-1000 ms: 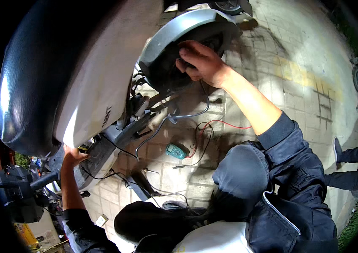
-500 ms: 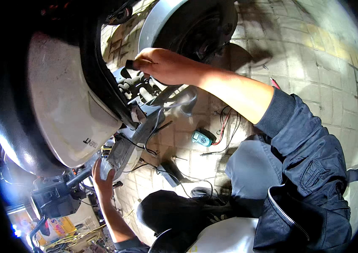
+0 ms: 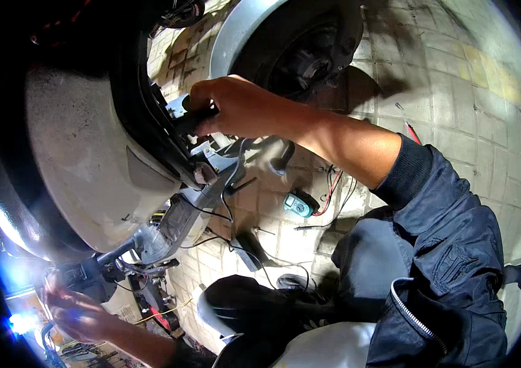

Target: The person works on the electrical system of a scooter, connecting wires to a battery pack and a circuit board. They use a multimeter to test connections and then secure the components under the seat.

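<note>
My right hand (image 3: 227, 109) is closed round a dark piece (image 3: 194, 121) beside the metal frame of a scooter. Its fingers hide part of that piece, so its kind does not show. A blue-grey bracket (image 3: 210, 157) and pale cylindrical parts lie just below the hand. At the lower left, my left hand (image 3: 79, 311) is raised near the scooter's handlebar (image 3: 116, 251), close to a bright glare. Motion smears its fingers, and whether they touch anything cannot be made out. The scooter's pale body panel (image 3: 76, 141) stands between the two hands' left sides.
A wheel under a silver fender (image 3: 236, 38) is at the top. On the paved floor lie a teal multimeter (image 3: 298, 205) with red and black leads, a red-handled probe (image 3: 412, 132) and a dark flat block (image 3: 246, 253). Loose cables (image 3: 227, 193) hang from the frame.
My left hand has left the frame's lower part and moved left toward the glare by the handlebar. My right hand has lowered the dark piece to the frame.
</note>
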{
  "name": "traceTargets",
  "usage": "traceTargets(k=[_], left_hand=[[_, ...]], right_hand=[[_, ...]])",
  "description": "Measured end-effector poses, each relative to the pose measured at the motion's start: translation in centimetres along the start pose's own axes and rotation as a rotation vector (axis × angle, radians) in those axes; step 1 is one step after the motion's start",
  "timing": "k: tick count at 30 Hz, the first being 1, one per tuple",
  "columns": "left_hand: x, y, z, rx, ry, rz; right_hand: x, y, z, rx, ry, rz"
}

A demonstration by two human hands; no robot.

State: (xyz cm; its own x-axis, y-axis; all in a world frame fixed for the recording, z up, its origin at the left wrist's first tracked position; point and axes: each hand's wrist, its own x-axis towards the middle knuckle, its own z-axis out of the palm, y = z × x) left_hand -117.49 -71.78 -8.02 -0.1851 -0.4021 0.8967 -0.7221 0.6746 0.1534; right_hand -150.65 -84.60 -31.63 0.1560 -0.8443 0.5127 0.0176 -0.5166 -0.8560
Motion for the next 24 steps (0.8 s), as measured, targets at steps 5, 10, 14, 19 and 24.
traceTargets(k=[5, 10, 14, 19, 24], left_hand=[[8.5, -8.6, -0.3, 0.654, -0.086, 0.315], [8.5, -11.8, -0.8, 0.76, -0.103, 0.161], [8.3, -13.0, -1.2, 0.776, -0.094, 0.14], [8.7, -13.5, -1.9, 0.793, -0.091, 0.14], [8.6, -13.6, -2.4, 0.819, -0.099, 0.136]], right_hand=[[0.9, 1.1, -0.1, -0.144, 0.093, -0.198], [0.7, 1.6, 0.3, -0.213, 0.212, -0.083], [1.4, 1.5, 0.7, -0.116, 0.221, -0.12], [2.4, 2.8, -0.7, -0.204, 0.061, -0.177], [3.0, 3.4, -1.8, -0.138, -0.099, -0.349]])
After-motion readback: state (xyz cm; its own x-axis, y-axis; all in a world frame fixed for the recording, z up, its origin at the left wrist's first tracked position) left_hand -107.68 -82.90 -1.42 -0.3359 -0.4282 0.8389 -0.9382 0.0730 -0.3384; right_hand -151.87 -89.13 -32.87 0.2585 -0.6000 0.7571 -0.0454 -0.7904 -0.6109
